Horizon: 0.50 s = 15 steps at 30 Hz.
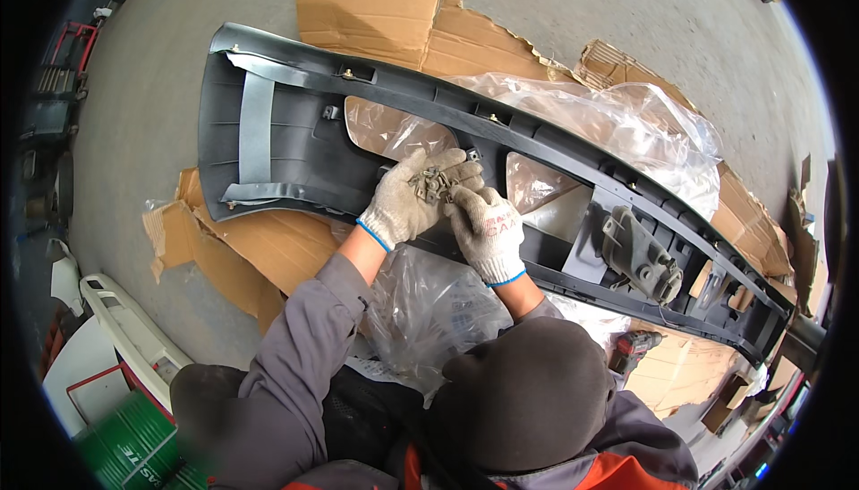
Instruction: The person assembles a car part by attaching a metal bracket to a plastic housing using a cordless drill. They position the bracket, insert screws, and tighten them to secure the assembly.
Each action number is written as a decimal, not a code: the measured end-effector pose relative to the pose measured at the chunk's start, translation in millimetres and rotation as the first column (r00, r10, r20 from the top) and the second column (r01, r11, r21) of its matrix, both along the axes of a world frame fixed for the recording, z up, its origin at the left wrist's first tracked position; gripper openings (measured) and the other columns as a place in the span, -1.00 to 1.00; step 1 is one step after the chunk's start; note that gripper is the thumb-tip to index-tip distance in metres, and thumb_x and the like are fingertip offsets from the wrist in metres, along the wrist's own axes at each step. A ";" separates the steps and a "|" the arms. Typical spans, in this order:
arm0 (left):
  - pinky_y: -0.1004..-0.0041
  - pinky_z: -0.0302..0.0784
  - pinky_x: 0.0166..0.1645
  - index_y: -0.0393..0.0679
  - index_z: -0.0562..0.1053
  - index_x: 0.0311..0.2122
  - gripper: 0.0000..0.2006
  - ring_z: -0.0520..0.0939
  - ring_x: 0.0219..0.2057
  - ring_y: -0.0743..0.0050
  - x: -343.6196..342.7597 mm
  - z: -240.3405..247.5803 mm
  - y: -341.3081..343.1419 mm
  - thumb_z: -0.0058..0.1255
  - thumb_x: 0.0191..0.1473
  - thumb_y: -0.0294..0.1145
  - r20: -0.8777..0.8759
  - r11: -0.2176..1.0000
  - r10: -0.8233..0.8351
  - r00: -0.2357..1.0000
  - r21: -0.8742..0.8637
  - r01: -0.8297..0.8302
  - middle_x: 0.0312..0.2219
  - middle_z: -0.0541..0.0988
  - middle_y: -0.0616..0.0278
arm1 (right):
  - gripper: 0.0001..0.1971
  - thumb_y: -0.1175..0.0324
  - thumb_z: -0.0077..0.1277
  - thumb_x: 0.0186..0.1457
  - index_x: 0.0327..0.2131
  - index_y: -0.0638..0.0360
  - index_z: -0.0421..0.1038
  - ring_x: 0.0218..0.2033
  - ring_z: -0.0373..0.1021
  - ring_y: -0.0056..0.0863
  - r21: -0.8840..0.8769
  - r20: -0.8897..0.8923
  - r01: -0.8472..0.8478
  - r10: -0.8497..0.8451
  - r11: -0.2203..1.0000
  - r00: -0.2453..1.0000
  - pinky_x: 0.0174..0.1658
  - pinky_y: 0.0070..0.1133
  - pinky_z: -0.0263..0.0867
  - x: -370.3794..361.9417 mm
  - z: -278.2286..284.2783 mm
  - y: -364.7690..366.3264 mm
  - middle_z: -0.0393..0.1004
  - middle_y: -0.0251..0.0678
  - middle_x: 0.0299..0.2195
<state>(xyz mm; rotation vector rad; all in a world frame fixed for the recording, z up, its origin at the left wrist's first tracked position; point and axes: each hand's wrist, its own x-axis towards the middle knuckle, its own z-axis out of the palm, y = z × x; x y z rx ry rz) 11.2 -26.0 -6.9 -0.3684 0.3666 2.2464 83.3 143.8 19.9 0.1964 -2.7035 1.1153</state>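
My left hand (403, 205), in a pale knit work glove with a blue cuff, is turned palm up. A small heap of metal clips (433, 184) lies in its cupped palm. The matching gloved right hand (492, 232) touches the heap from the right, fingers drawn together; what its fingertips pinch is hidden. Both hands are over the near side of a long black plastic bumper (300, 127), which lies with its inner side up. Brass-coloured clips (348, 74) sit along the bumper's far edge. A grey lamp-like housing (637, 253) is at its right part.
Torn cardboard (367, 20) and clear plastic sheeting (626, 123) lie under and around the bumper. A red and black power drill (635, 345) rests near its right front edge. At the lower left are a white panel (134, 329) and a green drum (130, 441).
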 end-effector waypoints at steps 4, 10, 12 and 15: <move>-0.04 0.32 0.37 -0.41 0.34 0.25 -0.34 0.47 0.23 -0.27 1.0 -2.8 2.0 -0.41 0.44 0.05 -0.025 1.000 0.012 1.000 0.027 -0.011 0.18 0.47 -0.29 | -0.77 0.35 0.24 0.05 -0.17 -0.01 0.56 -0.39 0.50 -0.14 -0.071 -0.042 0.046 -0.049 0.996 0.998 -0.31 -0.26 0.40 2.2 -3.5 0.2 0.52 -0.24 -0.36; -0.01 0.50 0.20 -0.34 0.48 0.11 -0.39 0.63 0.02 -0.05 -0.4 -17.2 -0.5 -0.38 0.44 0.06 0.044 0.997 0.025 0.999 -0.069 -0.022 -0.05 0.63 -0.13 | -0.78 0.36 0.26 0.10 -0.15 0.07 0.59 -0.34 0.54 -0.15 -0.261 0.007 0.133 -0.136 0.956 0.991 -0.26 -0.34 0.46 3.6 -1.5 0.7 0.57 -0.21 -0.35; -0.02 0.52 0.15 -0.31 0.50 0.08 -0.39 0.64 -0.03 0.01 1.3 -14.6 -0.8 -0.38 0.44 0.07 0.044 0.997 0.007 0.999 -0.081 -0.004 -0.10 0.65 -0.08 | -0.79 0.37 0.25 0.12 -0.14 0.10 0.59 -0.32 0.56 -0.18 -0.335 0.028 0.170 -0.170 0.927 0.985 -0.23 -0.36 0.47 1.0 -0.4 3.9 0.59 -0.19 -0.31; -0.08 0.53 0.15 -0.27 0.51 0.09 -0.39 0.66 -0.06 0.02 1.3 -5.2 0.3 -0.39 0.44 0.09 0.045 0.995 -0.029 0.999 -0.094 0.033 -0.11 0.66 -0.05 | -0.80 0.40 0.22 0.16 -0.13 0.15 0.60 -0.29 0.56 -0.21 -0.372 0.044 0.196 -0.193 0.907 0.980 -0.18 -0.39 0.47 -0.7 2.5 6.4 0.61 -0.18 -0.28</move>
